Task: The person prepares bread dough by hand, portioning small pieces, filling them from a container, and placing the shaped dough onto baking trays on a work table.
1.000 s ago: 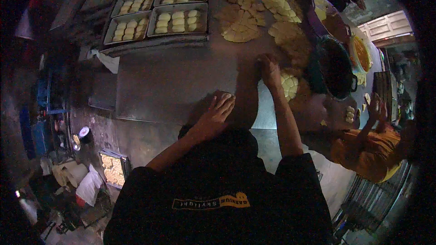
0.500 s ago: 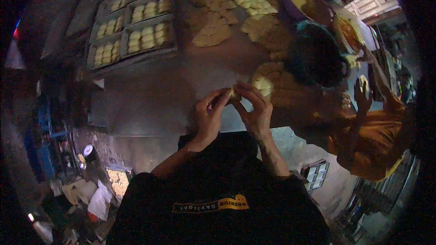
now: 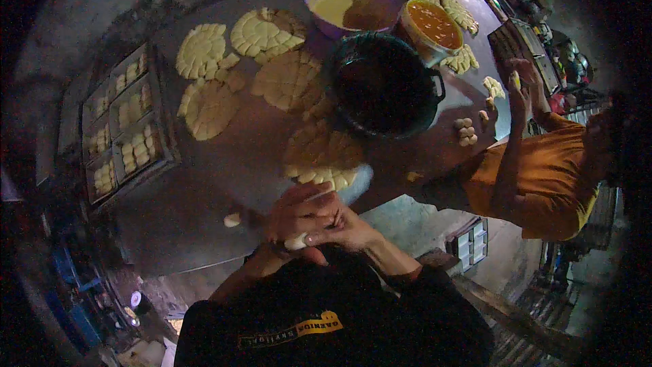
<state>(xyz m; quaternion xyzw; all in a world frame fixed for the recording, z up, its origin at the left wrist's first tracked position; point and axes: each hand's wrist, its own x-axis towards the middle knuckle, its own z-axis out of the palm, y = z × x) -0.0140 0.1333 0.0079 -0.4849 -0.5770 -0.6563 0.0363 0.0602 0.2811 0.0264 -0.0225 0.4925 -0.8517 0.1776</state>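
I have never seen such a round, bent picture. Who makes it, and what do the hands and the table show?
A wide camera on a person's head looks down, so straight edges bend. The two bare hands at the lower middle are that person's own: left hand and right hand together pinch a small pale dough piece. On the grey table lie round yellow sheets of cut dough, a big dark pot, a purple bowl and metal trays of shaped pieces. The orange sleeve belongs to a co-worker.
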